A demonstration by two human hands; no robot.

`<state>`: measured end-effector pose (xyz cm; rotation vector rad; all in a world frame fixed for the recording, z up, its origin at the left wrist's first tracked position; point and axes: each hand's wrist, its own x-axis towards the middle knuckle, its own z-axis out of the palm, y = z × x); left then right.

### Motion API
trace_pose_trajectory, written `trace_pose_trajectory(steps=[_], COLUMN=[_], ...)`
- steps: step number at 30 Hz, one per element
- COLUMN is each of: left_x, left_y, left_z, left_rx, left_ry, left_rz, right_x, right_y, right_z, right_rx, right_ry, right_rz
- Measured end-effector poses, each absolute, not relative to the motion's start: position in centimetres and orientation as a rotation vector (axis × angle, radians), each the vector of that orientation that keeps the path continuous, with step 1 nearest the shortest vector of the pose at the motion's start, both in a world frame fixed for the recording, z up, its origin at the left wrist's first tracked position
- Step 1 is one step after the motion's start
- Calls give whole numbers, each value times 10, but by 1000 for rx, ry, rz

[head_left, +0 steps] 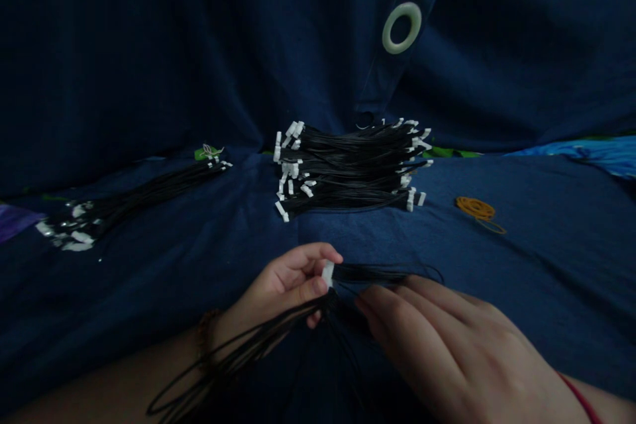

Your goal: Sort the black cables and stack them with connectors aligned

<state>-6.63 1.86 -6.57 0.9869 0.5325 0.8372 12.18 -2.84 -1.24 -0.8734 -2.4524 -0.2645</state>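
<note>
My left hand (285, 285) is closed in a pinch on the white connector (328, 273) at the end of a thin black wire, and a bundle of black wires (248, 351) runs under its fingers toward the lower left. My right hand (447, 351) lies palm down with its fingers stretched out, the fingertips touching the black wires (382, 273) just right of the connector. Everything rests on dark blue cloth (497, 265).
A large pile of black wires with white connectors (348, 169) sits in the middle beyond my hands. A smaller bundle of the same wires (124, 202) lies at the left. Orange rubber bands (477, 209) lie at the right. A pale ring (401, 28) hangs on the cloth behind.
</note>
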Motion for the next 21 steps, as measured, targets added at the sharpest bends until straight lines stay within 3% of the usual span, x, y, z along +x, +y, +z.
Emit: trace_pose_trajectory(steps=[21], left_x=[-68], left_y=[20], left_z=[-66], left_rx=[1086], left_ry=[551], left_rz=[792], right_x=[121], right_y=[-26], right_z=[-17], right_rx=[-950], right_ry=[-2386], right_rz=[-39])
